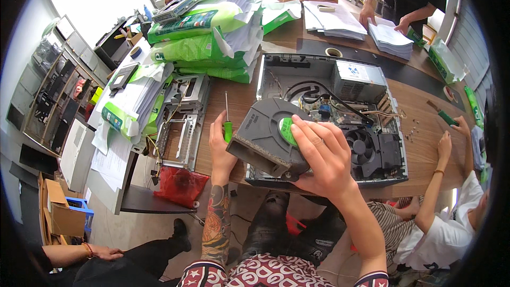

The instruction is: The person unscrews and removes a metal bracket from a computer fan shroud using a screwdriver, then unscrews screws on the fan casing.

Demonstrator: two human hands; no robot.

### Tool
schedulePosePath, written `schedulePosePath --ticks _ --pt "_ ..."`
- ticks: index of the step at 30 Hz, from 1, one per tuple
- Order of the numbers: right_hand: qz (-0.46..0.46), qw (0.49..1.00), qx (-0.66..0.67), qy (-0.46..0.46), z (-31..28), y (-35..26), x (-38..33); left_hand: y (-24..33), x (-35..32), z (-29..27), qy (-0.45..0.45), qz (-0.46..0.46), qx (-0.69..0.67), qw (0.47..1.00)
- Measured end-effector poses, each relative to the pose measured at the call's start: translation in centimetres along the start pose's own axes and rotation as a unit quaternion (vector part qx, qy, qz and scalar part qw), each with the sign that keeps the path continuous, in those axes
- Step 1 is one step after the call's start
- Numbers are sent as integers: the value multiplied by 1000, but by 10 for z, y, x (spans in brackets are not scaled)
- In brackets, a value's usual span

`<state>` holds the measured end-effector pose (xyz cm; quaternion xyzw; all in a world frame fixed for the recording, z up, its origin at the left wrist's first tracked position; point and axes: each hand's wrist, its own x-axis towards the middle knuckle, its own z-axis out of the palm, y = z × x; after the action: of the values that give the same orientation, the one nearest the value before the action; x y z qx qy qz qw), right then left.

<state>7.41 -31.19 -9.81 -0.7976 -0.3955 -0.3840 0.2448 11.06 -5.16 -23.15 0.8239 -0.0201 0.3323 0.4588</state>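
Gripping: right hand (319, 151) clamped on fan shroud (265, 138), tilted above computer case (393, 175).
Left hand (220, 146): closed on screwdriver (227, 122), just left.

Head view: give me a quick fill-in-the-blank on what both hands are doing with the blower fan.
1. Both hands hold a grey blower fan above the open ____ case.
2. The right hand partly covers the fan's ____ round label.
3. The left hand also grips a green-handled ____.

Missing: computer; green; screwdriver
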Motion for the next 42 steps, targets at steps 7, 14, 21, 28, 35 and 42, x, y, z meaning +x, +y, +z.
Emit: schedulePosePath --ticks 7,14,21,28,35,42 --pt "13 1000 24 4 1 3 -1 10 0 -3 5 -23 -42 999" --pt "-2 1000 6 16 -3 4 0 35 3 -15 41 17 -85 995" --pt "100 980 101 142 -2 6 3 73 -43 -39 164 -57 -242 955" --pt "263 913 109 292 -20 14 -93 180 -74 -66 -12 -79 -259 963" --pt "264 768 433 391 -68 22 -219 197 -78 -34 -126 17 -59 990" --pt "237 595 530 556 -112 3 -258 206 -91 16 -203 -21 15 979"
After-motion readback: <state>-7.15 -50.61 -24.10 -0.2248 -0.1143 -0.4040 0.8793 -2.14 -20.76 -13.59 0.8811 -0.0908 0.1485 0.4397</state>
